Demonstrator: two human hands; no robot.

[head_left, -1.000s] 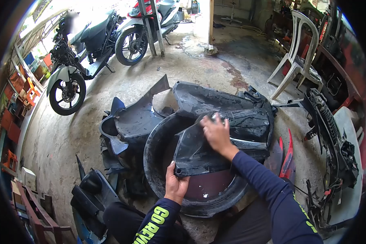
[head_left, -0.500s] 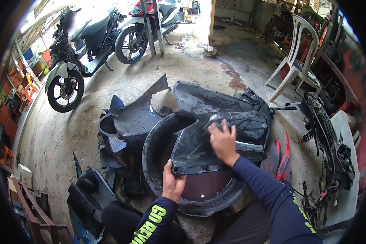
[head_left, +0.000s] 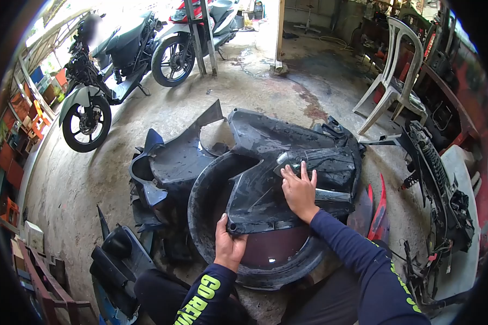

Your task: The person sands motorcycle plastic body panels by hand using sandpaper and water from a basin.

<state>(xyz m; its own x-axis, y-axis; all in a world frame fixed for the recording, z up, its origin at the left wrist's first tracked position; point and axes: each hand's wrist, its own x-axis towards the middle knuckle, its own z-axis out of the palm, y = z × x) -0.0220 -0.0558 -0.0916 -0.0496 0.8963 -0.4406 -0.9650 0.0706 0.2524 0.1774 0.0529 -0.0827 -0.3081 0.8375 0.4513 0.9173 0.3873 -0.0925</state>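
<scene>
A wet black plastic panel (head_left: 260,197) lies across a round black tub (head_left: 203,216) that has dark reddish water in it. My left hand (head_left: 230,244) grips the panel's lower left corner, thumb on top. On the panel's upper face, my right hand (head_left: 300,189) rests with its fingers spread. Something small and shiny shows at its fingertips, too unclear to name. Behind the tub is another large dark panel (head_left: 260,130), and a bluish-black fairing piece (head_left: 176,160) stands to the left.
More dark body parts (head_left: 122,254) lie at lower left. Red pieces (head_left: 379,208) and a motorcycle frame part (head_left: 436,184) are on the right. A plastic chair (head_left: 398,70) stands behind them. Two motorcycles (head_left: 124,54) are at back left, beside a metal post (head_left: 198,38).
My right hand has moved a little right and down over the panel, and its fingers are now less blurred. My left hand keeps its hold on the corner.
</scene>
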